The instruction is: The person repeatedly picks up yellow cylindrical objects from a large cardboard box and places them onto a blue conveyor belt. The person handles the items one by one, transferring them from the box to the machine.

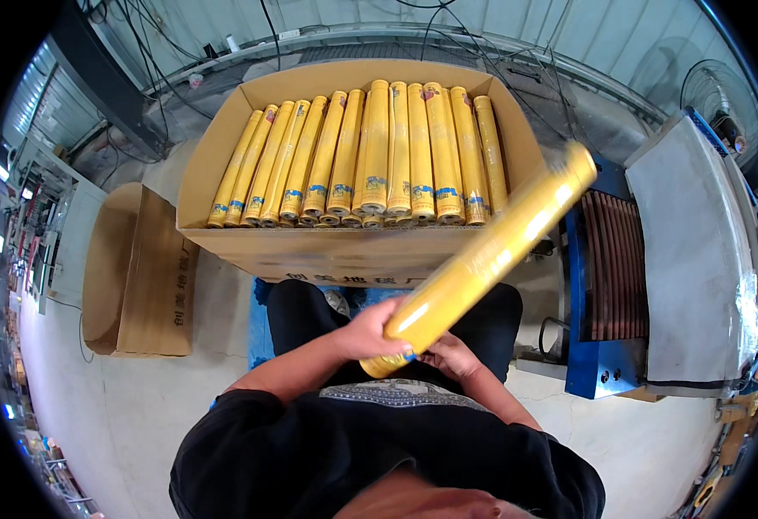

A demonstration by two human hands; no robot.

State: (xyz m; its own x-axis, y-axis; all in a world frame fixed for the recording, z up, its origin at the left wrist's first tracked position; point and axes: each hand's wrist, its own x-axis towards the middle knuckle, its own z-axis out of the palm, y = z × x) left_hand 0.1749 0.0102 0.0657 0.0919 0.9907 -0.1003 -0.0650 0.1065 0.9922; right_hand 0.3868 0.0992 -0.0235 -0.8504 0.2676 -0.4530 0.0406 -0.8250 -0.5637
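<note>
Faces a large open carton (pixel 353 246) loaded with yellow rolls (pixel 376 147), with a smaller carton (pixel 150 294) at left. Holds one wrapped roll (pixel 488 261) by its near end, slanting past the large carton's right corner. Clasps it with the left grip (pixel 372 329); cannot tell the state of the right grip (pixel 452 355), partly hidden. Risks dropping the roll or knocking the carton, through glossy film and one-ended support.
</note>
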